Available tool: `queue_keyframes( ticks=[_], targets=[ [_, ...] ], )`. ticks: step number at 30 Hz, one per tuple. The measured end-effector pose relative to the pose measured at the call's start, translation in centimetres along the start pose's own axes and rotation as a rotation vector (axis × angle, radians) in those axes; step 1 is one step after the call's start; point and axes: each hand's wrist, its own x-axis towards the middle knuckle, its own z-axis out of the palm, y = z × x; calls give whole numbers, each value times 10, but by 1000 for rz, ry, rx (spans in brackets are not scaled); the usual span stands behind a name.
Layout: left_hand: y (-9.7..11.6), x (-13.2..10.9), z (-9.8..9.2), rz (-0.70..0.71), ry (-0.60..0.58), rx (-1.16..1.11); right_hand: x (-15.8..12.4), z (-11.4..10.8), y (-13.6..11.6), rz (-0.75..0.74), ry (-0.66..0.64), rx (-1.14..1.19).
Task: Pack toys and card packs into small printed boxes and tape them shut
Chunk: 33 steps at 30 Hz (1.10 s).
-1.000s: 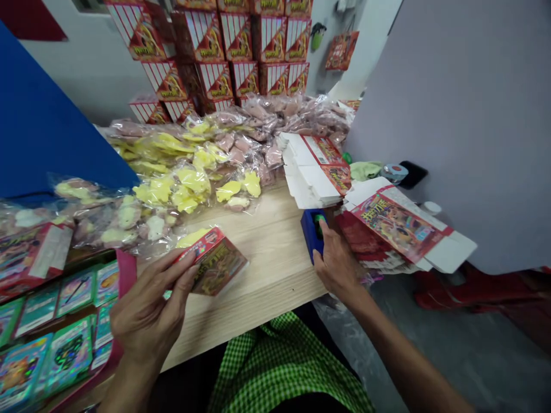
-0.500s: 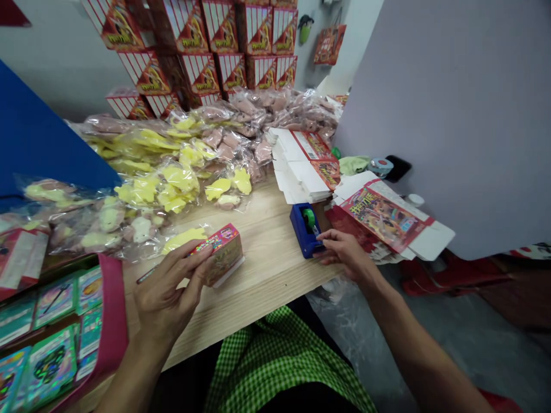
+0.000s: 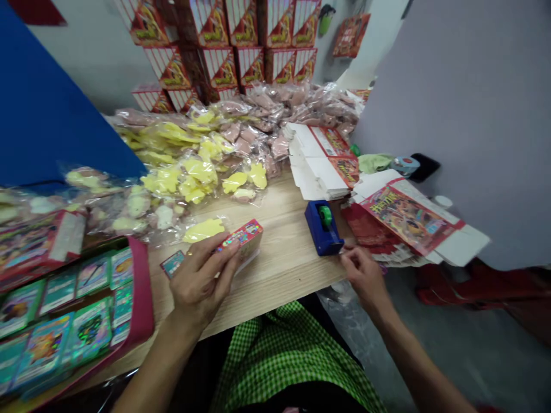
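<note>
Moving off the front corner of a blue plastic tape dispenser (image 3: 322, 229) with a green roll, the right hand (image 3: 365, 278) now has its fingers (image 3: 349, 252) pinched together just beside it; whether they hold a strip of tape is too fine to tell. The left hand (image 3: 200, 281) has its fingers (image 3: 215, 258) clamped around a small printed cardboard box (image 3: 244, 240) with a pink end, held just above the pale wood tabletop (image 3: 284, 269). A small teal card (image 3: 173, 264) lies at the left hand's 9 o'clock. At 8 o'clock, a pink-rimmed tray (image 3: 144, 298) holds rows of shiny teal and green card packets. At 12 o'clock, clear plastic bags (image 3: 189, 183) hold yellow and pink shapes. Flat red-and-white cardboard box blanks (image 3: 322, 160) lie at the right hand's 12 o'clock.
</note>
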Motion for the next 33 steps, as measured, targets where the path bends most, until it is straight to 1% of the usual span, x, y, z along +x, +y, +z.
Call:
queue_keyframes(
  ticks=[2,3,4,6,9,10,12,14,16,21,24,26,30,32,33],
  targets=[
    [3,-1,-1,23,-16,27,-6,-3,-22,-133,45,-74],
    [4,-1,-2,28,-29,36,-9,-2,-36,-190,19,-63],
    [5,-2,-2,32,-45,40,-12,2,-51,-235,-55,-8],
    [7,-4,-2,44,-63,40,-17,16,-81,-268,-270,214],
    [7,-4,-1,67,-56,27,-19,48,-117,-261,-556,550],
    [7,-4,-1,66,-47,25,-19,59,-126,-249,-628,618],
    [6,-3,0,56,-32,15,-17,76,-137,-223,-714,696],
    [6,-3,0,52,-24,3,-14,87,-144,-197,-728,735],
    [6,-2,0,50,-15,-9,-12,94,-147,-172,-716,739],
    [5,-2,-1,34,2,-32,-10,100,-146,-138,-656,634],
    [3,0,-2,56,-32,-57,-12,103,-144,-136,-634,632],
    [1,2,-5,37,-60,-99,-15,106,-142,-145,-610,659],
    [1,7,-13,-86,-135,-211,-21,113,-140,-158,-560,710],
    [1,12,-16,-204,-198,-295,-23,116,-138,-154,-553,718],
    [1,16,-17,-290,-222,-348,-24,117,-138,-152,-553,719]
  ],
)
